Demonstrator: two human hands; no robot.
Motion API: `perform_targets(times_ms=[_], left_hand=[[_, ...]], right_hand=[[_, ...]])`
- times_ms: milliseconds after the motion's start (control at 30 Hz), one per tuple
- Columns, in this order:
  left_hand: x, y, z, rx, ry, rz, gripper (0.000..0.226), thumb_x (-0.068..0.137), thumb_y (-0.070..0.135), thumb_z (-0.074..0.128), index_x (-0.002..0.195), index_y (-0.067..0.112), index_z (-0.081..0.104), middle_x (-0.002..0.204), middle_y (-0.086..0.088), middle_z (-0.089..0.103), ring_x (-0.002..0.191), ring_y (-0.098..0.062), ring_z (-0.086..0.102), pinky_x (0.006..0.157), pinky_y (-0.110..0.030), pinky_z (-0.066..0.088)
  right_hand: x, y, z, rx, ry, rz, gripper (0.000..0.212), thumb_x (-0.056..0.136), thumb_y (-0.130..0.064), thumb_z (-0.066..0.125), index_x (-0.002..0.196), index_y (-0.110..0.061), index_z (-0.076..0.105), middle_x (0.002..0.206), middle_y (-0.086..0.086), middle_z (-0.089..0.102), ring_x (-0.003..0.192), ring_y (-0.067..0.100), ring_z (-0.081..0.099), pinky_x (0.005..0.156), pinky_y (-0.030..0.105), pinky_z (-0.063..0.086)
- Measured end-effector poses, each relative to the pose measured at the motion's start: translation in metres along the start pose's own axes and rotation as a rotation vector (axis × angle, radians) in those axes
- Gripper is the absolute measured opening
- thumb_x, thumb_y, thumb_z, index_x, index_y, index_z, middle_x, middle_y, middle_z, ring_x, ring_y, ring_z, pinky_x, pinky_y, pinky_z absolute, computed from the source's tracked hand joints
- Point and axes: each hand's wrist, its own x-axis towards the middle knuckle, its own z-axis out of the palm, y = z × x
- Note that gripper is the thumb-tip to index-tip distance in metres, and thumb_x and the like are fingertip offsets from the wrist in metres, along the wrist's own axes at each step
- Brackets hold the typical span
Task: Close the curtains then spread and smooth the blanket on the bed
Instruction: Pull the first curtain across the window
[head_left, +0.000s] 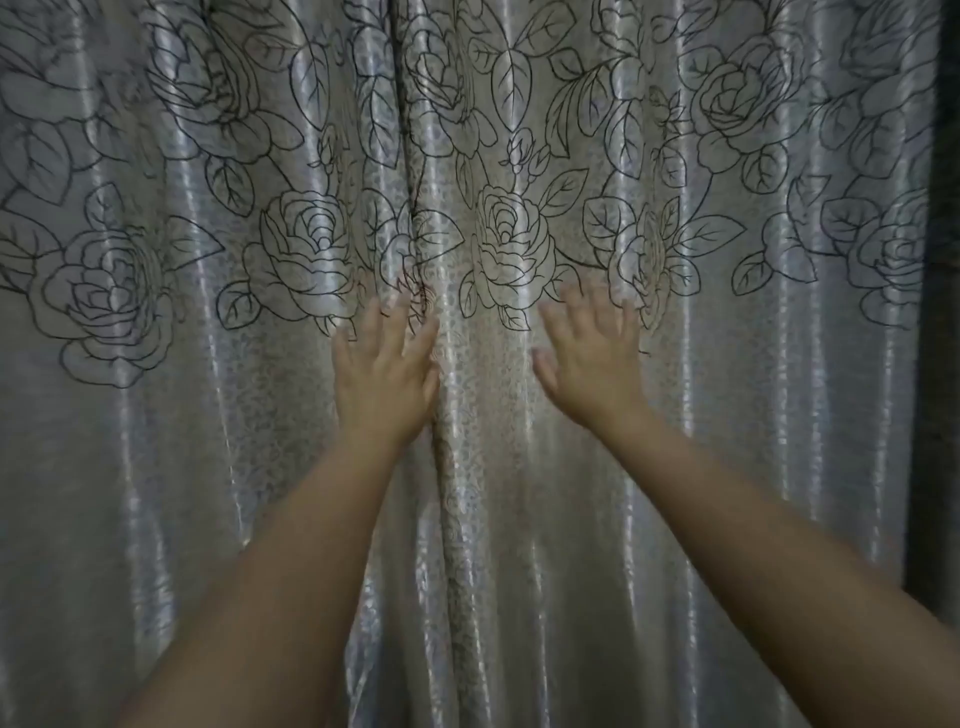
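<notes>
Two shiny grey curtains printed with black outlined roses fill the view: a left curtain (156, 415) and a right curtain (753, 415). Their edges meet in a vertical seam near the middle, with no gap showing. My left hand (384, 374) lies flat against the left curtain right beside the seam, fingers spread. My right hand (592, 358) is held flat at the right curtain, fingers apart, a little to the right of the seam. Neither hand grips any fabric. The bed and the blanket are out of view.
A dark vertical strip (935, 312) runs down the far right edge beside the right curtain. The fabric hangs in soft vertical folds across the whole view.
</notes>
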Motion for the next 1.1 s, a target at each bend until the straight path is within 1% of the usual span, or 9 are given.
perform_targets(times_ms=[133, 333, 433, 633, 733, 867, 933, 1000, 1100], left_hand=[[-0.011, -0.010, 0.023, 0.069, -0.073, 0.069, 0.043, 0.090, 0.030, 0.044, 0.129, 0.013, 0.046, 0.145, -0.011, 0.039, 0.134, -0.027, 0.033, 0.104, -0.045, 0.029], [-0.022, -0.023, 0.065, 0.104, -0.458, 0.032, 0.033, 0.093, 0.031, 0.036, 0.115, 0.013, 0.053, 0.119, -0.008, 0.054, 0.108, -0.027, 0.056, 0.084, -0.037, 0.048], [-0.021, -0.026, 0.088, 0.059, -0.557, 0.012, 0.028, 0.092, 0.029, 0.039, 0.110, 0.014, 0.054, 0.117, -0.008, 0.058, 0.105, -0.025, 0.059, 0.083, -0.035, 0.049], [0.005, 0.003, 0.118, -0.500, -0.440, -0.244, 0.023, 0.089, 0.029, 0.045, 0.076, 0.012, 0.055, 0.070, 0.000, 0.056, 0.079, -0.025, 0.058, 0.059, -0.026, 0.037], [0.024, 0.039, 0.132, -0.744, -0.355, -0.321, 0.034, 0.090, 0.032, 0.046, 0.112, 0.009, 0.056, 0.102, -0.014, 0.066, 0.096, -0.030, 0.059, 0.072, -0.029, 0.038], [0.060, 0.088, 0.157, -0.866, -0.298, -0.381, 0.060, 0.088, 0.048, 0.046, 0.135, 0.012, 0.036, 0.138, -0.018, 0.043, 0.127, -0.034, 0.039, 0.098, -0.040, 0.037], [0.084, 0.111, 0.173, -0.868, -0.282, -0.428, 0.066, 0.085, 0.054, 0.047, 0.137, 0.014, 0.035, 0.142, -0.018, 0.035, 0.129, -0.036, 0.034, 0.103, -0.042, 0.033], [0.109, 0.137, 0.188, -1.047, -0.330, -0.498, 0.073, 0.081, 0.054, 0.054, 0.136, 0.010, 0.032, 0.140, -0.019, 0.036, 0.124, -0.038, 0.041, 0.104, -0.044, 0.037], [0.133, 0.187, 0.204, -1.456, -0.321, -0.548, 0.052, 0.085, 0.040, 0.060, 0.122, 0.012, 0.035, 0.116, -0.011, 0.052, 0.101, -0.025, 0.053, 0.091, -0.037, 0.045]], right_hand=[[-0.007, -0.038, 0.037, 0.086, -0.081, -0.049, 0.046, 0.088, -0.031, 0.047, 0.129, -0.009, 0.045, 0.141, 0.014, 0.044, 0.137, 0.032, 0.028, 0.111, 0.051, 0.021], [-0.013, -0.075, 0.103, 0.264, -0.316, 0.238, 0.059, 0.083, -0.047, 0.052, 0.127, -0.009, 0.041, 0.126, 0.012, 0.052, 0.117, 0.027, 0.044, 0.094, 0.039, 0.040], [-0.013, -0.079, 0.123, 0.366, -0.329, 0.355, 0.037, 0.087, -0.038, 0.050, 0.108, -0.008, 0.058, 0.110, 0.014, 0.061, 0.106, 0.030, 0.054, 0.085, 0.039, 0.045], [-0.018, -0.023, 0.130, 0.135, -0.210, 0.369, 0.028, 0.090, -0.033, 0.048, 0.101, -0.018, 0.070, 0.126, 0.005, 0.056, 0.123, 0.026, 0.040, 0.108, 0.052, 0.020], [-0.024, 0.027, 0.130, 0.075, -0.154, 0.423, 0.026, 0.087, -0.035, 0.054, 0.091, -0.018, 0.073, 0.152, 0.005, 0.027, 0.141, 0.029, 0.013, 0.112, 0.059, 0.003], [-0.018, 0.095, 0.137, 0.219, -0.093, 0.564, 0.029, 0.087, -0.033, 0.056, 0.078, -0.012, 0.074, 0.157, 0.010, 0.010, 0.144, 0.033, 0.000, 0.116, 0.050, 0.006], [-0.011, 0.125, 0.144, 0.411, -0.122, 0.609, 0.030, 0.091, -0.025, 0.052, 0.069, -0.011, 0.065, 0.136, 0.029, 0.044, 0.135, 0.036, 0.030, 0.103, 0.027, 0.032], [-0.005, 0.150, 0.153, 0.563, -0.107, 0.628, 0.035, 0.095, -0.019, 0.044, 0.060, -0.013, 0.046, 0.077, 0.023, 0.058, 0.088, 0.033, 0.056, 0.058, 0.015, 0.037], [0.001, 0.188, 0.162, 0.533, -0.051, 0.581, 0.029, 0.098, -0.018, 0.036, 0.078, -0.003, 0.051, 0.078, 0.019, 0.058, 0.076, 0.033, 0.056, 0.065, 0.033, 0.044]])
